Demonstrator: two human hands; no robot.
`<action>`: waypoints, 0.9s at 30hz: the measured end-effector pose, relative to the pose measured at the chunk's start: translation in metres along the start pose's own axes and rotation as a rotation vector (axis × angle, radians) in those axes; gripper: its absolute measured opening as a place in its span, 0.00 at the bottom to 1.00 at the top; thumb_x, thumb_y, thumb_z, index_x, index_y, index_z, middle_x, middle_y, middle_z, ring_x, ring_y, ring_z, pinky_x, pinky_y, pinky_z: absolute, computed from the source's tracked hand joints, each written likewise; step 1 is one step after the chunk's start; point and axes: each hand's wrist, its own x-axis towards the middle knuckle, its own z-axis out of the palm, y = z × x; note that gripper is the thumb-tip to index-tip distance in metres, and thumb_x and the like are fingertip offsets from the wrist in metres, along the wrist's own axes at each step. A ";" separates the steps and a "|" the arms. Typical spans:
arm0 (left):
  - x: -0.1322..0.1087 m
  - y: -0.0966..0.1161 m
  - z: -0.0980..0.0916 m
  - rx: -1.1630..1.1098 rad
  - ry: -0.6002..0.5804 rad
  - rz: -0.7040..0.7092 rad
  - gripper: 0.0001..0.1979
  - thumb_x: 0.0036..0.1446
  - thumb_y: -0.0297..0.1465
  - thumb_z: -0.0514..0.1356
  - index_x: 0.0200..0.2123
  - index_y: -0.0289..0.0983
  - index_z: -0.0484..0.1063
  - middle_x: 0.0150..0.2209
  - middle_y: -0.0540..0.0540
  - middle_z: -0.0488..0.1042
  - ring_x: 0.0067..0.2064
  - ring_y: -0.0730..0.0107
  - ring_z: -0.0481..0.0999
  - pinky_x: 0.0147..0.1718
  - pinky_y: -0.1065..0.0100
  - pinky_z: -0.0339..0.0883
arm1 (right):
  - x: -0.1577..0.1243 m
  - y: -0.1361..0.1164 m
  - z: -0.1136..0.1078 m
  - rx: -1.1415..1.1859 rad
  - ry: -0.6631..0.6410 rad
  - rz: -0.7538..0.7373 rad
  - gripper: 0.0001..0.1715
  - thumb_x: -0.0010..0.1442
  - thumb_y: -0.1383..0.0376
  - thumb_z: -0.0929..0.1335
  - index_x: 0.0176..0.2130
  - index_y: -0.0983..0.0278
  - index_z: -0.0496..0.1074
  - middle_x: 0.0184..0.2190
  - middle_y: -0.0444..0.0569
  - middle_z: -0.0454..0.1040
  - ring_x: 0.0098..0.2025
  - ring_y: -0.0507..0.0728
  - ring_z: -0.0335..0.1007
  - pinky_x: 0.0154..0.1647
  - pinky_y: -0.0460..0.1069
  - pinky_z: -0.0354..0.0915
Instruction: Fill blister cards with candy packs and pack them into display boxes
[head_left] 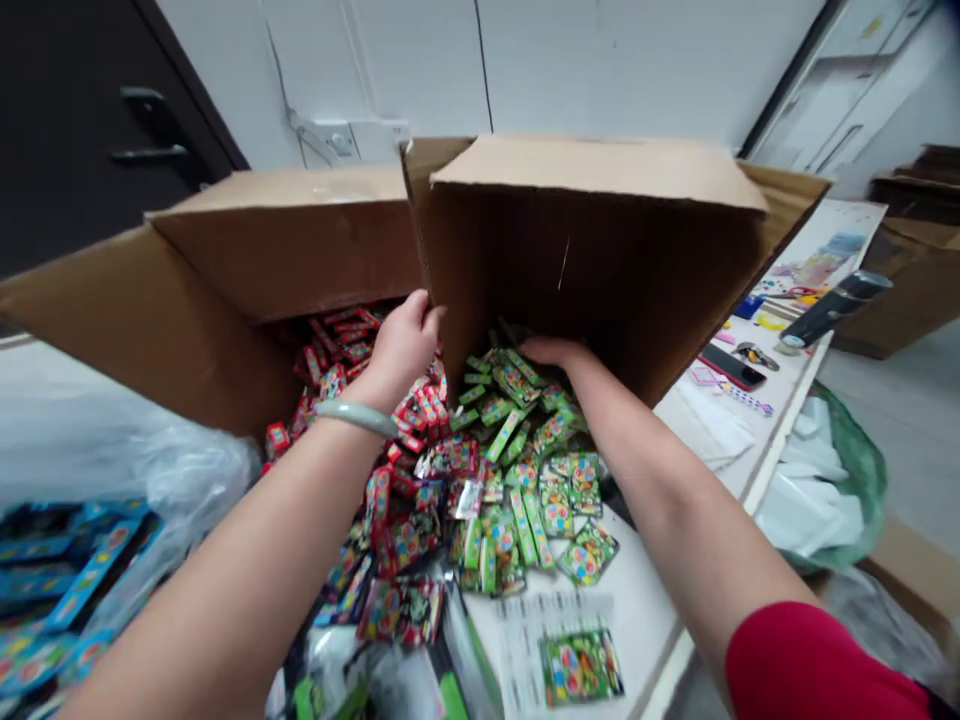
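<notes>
Green packets [525,470]: heaped in the mouth of the right-hand cardboard box [600,250] and spilling forward onto the white table [637,590], against a heap of red packets [405,470] from the left-hand box [285,240].
Left hand [401,345]: fingers curled tight over the left wall edge of the right-hand cardboard box (a pale bangle [356,415] sits on the wrist).
Right hand [551,352]: palm down on the green heap inside the box; fingertips are lost in shadow, so I cannot tell whether they are spread or pinching.
Risk: the two heaps touch, so a tug on the box would likely mix the colours or push packets off the table's near edge.
</notes>
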 end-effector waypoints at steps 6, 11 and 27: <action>-0.042 0.019 -0.022 -0.054 -0.076 -0.037 0.28 0.56 0.32 0.59 0.59 0.32 0.60 0.47 0.38 0.73 0.43 0.62 0.74 0.47 0.59 0.67 | -0.077 -0.038 0.030 -0.026 -0.088 -0.119 0.17 0.62 0.56 0.67 0.45 0.60 0.78 0.46 0.47 0.79 0.48 0.60 0.73 0.52 0.50 0.64; -0.122 0.043 -0.085 -0.136 -0.032 -0.038 0.25 0.57 0.34 0.58 0.57 0.34 0.63 0.46 0.40 0.73 0.39 0.67 0.75 0.41 0.61 0.71 | -0.142 -0.059 0.029 -0.004 0.149 -0.209 0.20 0.61 0.61 0.66 0.51 0.62 0.74 0.54 0.52 0.73 0.57 0.61 0.65 0.57 0.54 0.59; -0.455 0.045 -0.148 0.565 -0.411 -0.433 0.46 0.47 0.41 0.67 0.65 0.37 0.49 0.67 0.34 0.51 0.69 0.42 0.46 0.63 0.42 0.46 | -0.292 -0.147 0.186 0.178 -0.239 -0.626 0.15 0.62 0.64 0.65 0.47 0.67 0.73 0.40 0.55 0.77 0.40 0.60 0.72 0.42 0.53 0.65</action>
